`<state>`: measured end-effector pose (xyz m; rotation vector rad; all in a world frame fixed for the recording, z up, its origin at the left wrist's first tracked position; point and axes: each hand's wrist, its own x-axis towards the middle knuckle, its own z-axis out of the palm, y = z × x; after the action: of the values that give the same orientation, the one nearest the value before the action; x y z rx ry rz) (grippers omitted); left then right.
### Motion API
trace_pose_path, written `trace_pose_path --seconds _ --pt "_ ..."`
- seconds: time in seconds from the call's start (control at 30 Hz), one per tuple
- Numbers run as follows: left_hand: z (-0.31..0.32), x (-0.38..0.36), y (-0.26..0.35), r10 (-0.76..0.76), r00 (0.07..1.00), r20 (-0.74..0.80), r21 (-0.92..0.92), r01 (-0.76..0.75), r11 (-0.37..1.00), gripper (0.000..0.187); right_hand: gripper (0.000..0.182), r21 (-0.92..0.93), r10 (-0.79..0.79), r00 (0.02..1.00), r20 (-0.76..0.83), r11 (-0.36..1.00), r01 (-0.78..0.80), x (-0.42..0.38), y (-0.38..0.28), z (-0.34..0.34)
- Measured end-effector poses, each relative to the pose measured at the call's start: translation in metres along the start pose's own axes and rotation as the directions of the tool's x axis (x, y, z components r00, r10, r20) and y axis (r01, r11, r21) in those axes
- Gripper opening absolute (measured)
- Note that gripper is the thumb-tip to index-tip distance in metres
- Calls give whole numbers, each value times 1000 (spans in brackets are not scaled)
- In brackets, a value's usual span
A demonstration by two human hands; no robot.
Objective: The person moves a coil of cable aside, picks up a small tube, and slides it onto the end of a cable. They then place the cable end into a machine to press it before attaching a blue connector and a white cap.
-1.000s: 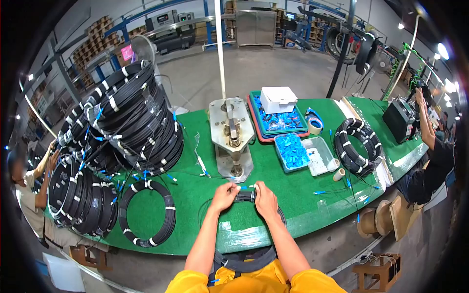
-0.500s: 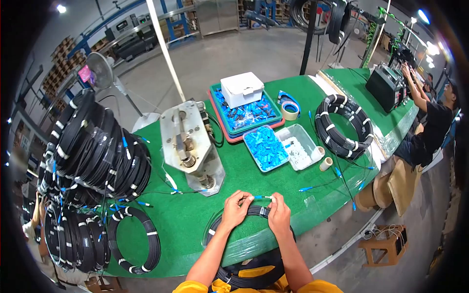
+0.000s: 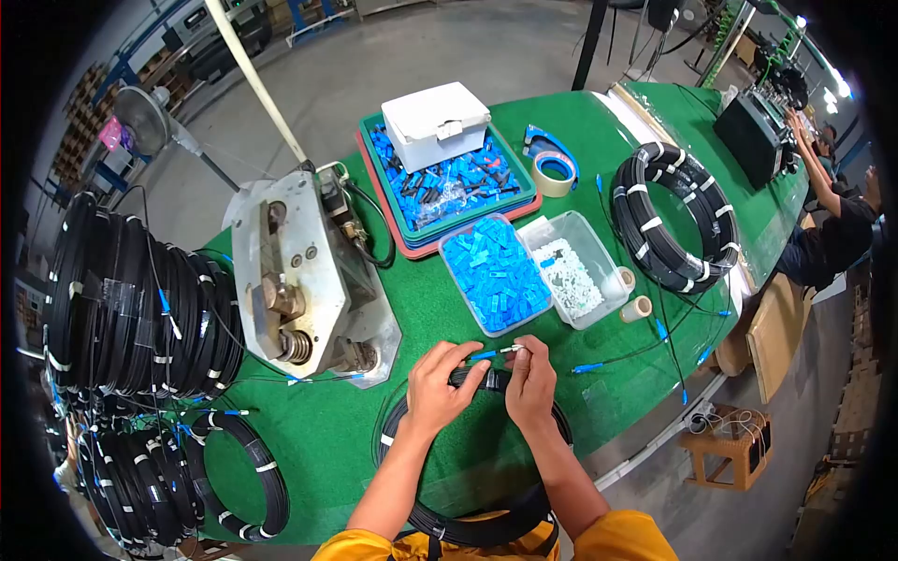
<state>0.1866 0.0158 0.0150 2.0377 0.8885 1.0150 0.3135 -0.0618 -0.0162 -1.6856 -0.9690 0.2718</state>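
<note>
A slim fibre-optic cable connector [image 3: 484, 355], blue with a dark middle and a white end, spans the gap between my two hands. My left hand [image 3: 440, 391] grips its blue end, index finger above and thumb below. At the white end, my right hand [image 3: 530, 383] pinches with thumb and fingertips. Beneath both wrists lies a coil of black cable [image 3: 486, 531], reaching from the green table [image 3: 426, 304] toward my lap. Just beyond my fingers stand a tub of blue connector pieces [image 3: 494, 276] and a clear tub of small white parts [image 3: 606, 271].
A metal press [image 3: 295, 271] stands to the left, beside stacked black cable coils [image 3: 140, 299]. Behind the tubs, a white box [image 3: 435, 126] sits on trays of blue parts. A tape roll [image 3: 554, 175] and another cable coil [image 3: 673, 220] lie to the right. A person [image 3: 837, 220] works at far right.
My view has shifted forward and closer, so the press and tubs look larger. Both hands still hold the connector, which now tilts slightly, and more of its blue body shows by my left fingertips.
</note>
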Motion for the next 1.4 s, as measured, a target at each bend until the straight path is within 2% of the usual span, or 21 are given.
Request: trace_pose_path --seconds 0.17,0.23,0.3,0.37,0.4,0.43,0.5,0.53,0.57,0.63,0.67,0.73,0.77,0.83,0.97,1.03,1.3,1.37,1.4 --pt "5 5 8 -16 992 128 -75 25 997 34 12 109 -35 999 38 994 31 3 -1 -6" --pt "11 5 6 17 987 162 -106 0 994 32 12 124 -195 981 6 973 192 14 -3 -9" --pt "15 12 7 -23 992 126 -158 43 986 25 14 148 -188 982 5 971 185 28 -16 -12" --pt "17 20 4 0 1000 9 -150 1 989 20 14 71 -217 975 44 974 213 42 -24 -13" --pt "15 25 7 -65 997 30 -184 69 980 17 15 65 -224 974 32 973 221 49 -27 -11" --pt "18 26 4 -68 997 30 -181 72 981 17 15 67 -221 975 34 973 219 56 -28 -7" --pt "27 26 -8 -138 990 -27 -273 125 954 19 17 -89 -294 955 -32 953 290 67 -27 -1" --pt "32 25 -13 -132 991 -30 -317 115 941 22 21 -169 -289 957 -37 945 279 68 -24 2" --pt "33 24 -16 -135 990 -27 -320 119 940 22 21 -172 -286 958 -34 946 276 68 -21 5" --pt "26 28 -7 -93 996 10 -295 92 951 20 27 -350 -277 961 -16 902 254 63 -14 9" --pt "23 28 -7 -104 994 17 -299 104 949 20 33 -369 -240 971 7 902 226 61 -11 9" --pt "19 27 -9 -197 971 134 -223 223 949 14 34 -415 -218 976 14 887 204 63 -11 10" --pt "20 28 -8 -204 969 142 -222 232 947 14 35 -454 -205 979 14 870 189 64 -11 10" --pt "22 32 -8 -175 975 136 -219 202 955 11 35 -458 -201 979 27 868 191 64 -8 9" --pt "23 30 -9 -205 964 169 -216 239 947 12 33 -449 -202 979 42 871 199 65 -5 8" --pt "25 29 -7 -321 937 136 -322 348 881 13 31 -457 -209 977 45 865 206 65 -5 8" --pt "22 27 -13 -269 954 134 -288 297 910 12 24 -409 -248 969 -21 886 218 65 -9 5" --pt "24 26 -16 -246 962 118 -295 271 916 11 23 -226 -203 977 -59 956 185 63 -12 2" --pt "25 25 -19 -253 963 98 -327 271 905 10 23 -226 -205 977 -60 956 186 62 -14 1"
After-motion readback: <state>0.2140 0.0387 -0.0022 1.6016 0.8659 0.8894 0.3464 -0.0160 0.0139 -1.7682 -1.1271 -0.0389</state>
